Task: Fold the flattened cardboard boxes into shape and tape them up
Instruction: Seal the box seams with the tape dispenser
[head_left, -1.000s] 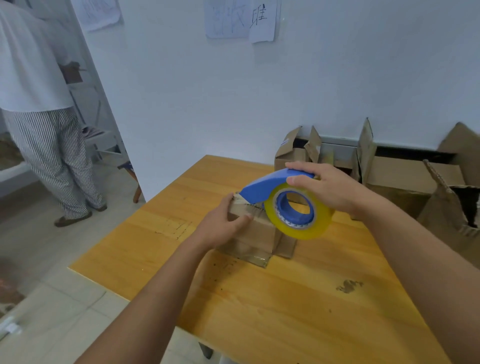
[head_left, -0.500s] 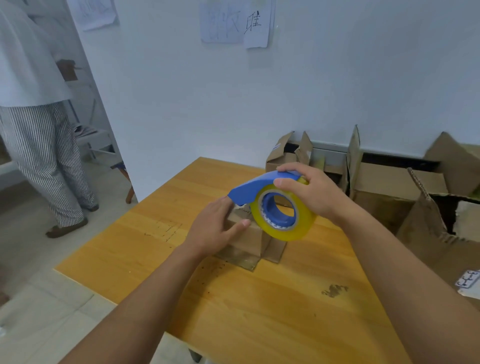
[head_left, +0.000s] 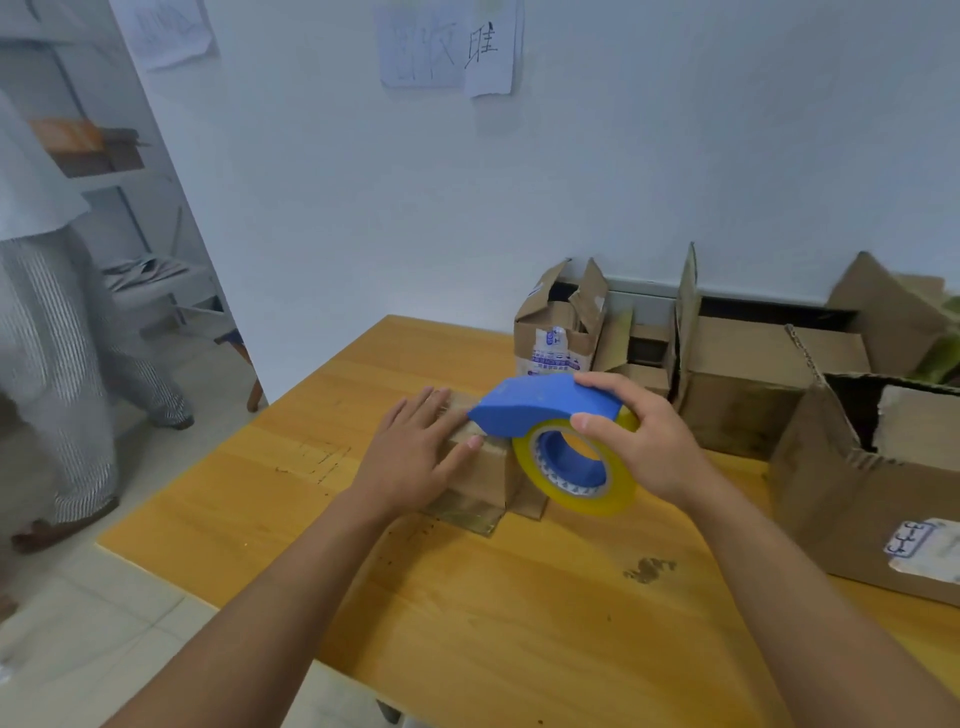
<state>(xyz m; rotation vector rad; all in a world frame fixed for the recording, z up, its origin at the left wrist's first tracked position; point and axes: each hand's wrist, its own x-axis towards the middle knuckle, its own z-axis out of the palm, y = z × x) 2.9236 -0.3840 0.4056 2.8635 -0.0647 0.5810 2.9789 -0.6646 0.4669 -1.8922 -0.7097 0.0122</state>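
Observation:
A small brown cardboard box (head_left: 485, 475) stands on the wooden table (head_left: 467, 613), partly hidden behind my hands. My left hand (head_left: 415, 457) lies flat on the box's top with straight fingers pressing down. My right hand (head_left: 641, 441) grips a blue tape dispenser (head_left: 540, 405) with a yellow tape roll (head_left: 576, 467), held at the right end of the box top. A strip of clear tape seems to run along the top under my left hand.
Several opened cardboard boxes stand along the wall at the table's back right: a small printed box (head_left: 558, 338), a large box (head_left: 737, 384) and a torn box (head_left: 878, 483) at the right. A person in striped trousers (head_left: 57, 364) stands on the floor at the left.
My left hand went from gripping the box's near left side to lying flat on its top. The dispenser stays at the box's right end. The person at the left stepped further left.

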